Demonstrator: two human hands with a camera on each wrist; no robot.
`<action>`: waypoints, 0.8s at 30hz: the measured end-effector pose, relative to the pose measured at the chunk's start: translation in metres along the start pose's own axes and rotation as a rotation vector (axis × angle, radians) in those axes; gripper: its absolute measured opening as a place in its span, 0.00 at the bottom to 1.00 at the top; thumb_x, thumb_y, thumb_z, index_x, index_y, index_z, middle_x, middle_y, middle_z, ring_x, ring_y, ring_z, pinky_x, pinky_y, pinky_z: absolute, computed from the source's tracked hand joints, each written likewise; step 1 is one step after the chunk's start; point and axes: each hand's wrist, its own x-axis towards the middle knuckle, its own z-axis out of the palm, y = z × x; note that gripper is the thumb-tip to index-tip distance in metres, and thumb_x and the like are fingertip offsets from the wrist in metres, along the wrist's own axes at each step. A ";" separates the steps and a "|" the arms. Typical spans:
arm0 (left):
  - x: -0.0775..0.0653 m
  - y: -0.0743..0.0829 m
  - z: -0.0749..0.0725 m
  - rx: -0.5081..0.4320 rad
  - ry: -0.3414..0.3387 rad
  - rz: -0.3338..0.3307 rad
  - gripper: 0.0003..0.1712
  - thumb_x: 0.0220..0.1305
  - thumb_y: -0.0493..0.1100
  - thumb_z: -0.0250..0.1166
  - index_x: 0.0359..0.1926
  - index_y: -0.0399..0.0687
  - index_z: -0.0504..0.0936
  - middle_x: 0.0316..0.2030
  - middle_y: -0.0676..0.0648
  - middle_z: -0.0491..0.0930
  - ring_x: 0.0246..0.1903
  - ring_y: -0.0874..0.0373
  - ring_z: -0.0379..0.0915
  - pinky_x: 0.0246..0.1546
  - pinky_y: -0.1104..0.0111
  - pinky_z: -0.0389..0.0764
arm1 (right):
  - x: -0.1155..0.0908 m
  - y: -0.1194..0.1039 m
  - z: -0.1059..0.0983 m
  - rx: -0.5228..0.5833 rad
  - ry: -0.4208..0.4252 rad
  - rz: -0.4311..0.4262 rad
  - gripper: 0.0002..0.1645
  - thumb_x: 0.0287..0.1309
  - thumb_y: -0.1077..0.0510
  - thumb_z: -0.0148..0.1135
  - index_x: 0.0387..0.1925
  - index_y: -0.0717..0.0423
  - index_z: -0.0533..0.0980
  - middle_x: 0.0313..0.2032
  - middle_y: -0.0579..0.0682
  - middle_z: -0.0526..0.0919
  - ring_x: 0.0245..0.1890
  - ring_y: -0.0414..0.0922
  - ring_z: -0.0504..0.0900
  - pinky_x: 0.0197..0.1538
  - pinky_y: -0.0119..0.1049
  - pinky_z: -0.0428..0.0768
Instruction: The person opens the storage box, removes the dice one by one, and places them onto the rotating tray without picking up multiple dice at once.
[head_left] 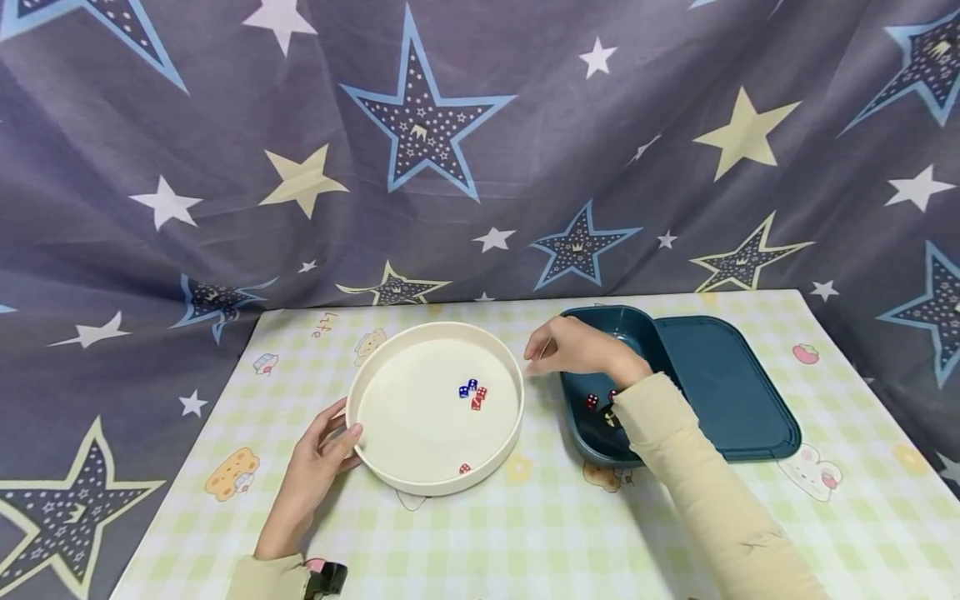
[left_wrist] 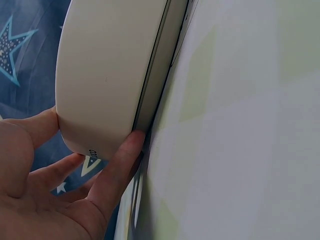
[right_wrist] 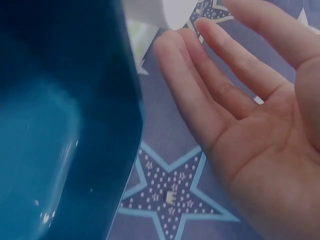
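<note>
A round cream tray (head_left: 401, 392) sits on the table, its left edge held by my left hand (head_left: 318, 457). The thumb lies at the rim; in the left wrist view, fingers (left_wrist: 131, 145) reach around the side wall of the tray (left_wrist: 107, 75). Two blue dice (head_left: 468, 388) and two red dice (head_left: 478, 398) lie clustered inside it, with another red die (head_left: 465, 468) near its front wall. Over the left side of a dark blue box (head_left: 592, 448), my right hand (head_left: 577, 346) reaches toward the tray. Its palm (right_wrist: 260, 150) holds nothing and the fingers are loosely bent.
Inside the box are red dice (head_left: 592, 402) and a small black-and-yellow item (head_left: 611, 415), partly hidden by the right sleeve (head_left: 690, 467). A flat blue lid (head_left: 731, 392) lies to its right. Behind the checked tablecloth (head_left: 420, 550) hangs a star-patterned curtain (head_left: 480, 167).
</note>
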 end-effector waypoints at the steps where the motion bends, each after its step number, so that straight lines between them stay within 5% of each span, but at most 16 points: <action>1: 0.000 0.001 0.000 0.000 0.000 0.000 0.38 0.72 0.50 0.60 0.77 0.50 0.56 0.67 0.36 0.64 0.48 0.74 0.77 0.47 0.74 0.85 | -0.003 0.001 -0.002 -0.002 0.004 -0.003 0.11 0.57 0.57 0.72 0.39 0.60 0.85 0.37 0.49 0.88 0.40 0.45 0.85 0.46 0.36 0.86; 24: 0.000 0.002 0.000 0.008 0.010 -0.016 0.38 0.72 0.51 0.61 0.77 0.52 0.57 0.67 0.38 0.65 0.47 0.74 0.77 0.46 0.73 0.86 | -0.039 0.047 -0.015 0.122 -0.064 0.027 0.16 0.61 0.57 0.69 0.46 0.64 0.82 0.42 0.54 0.86 0.44 0.50 0.84 0.47 0.39 0.86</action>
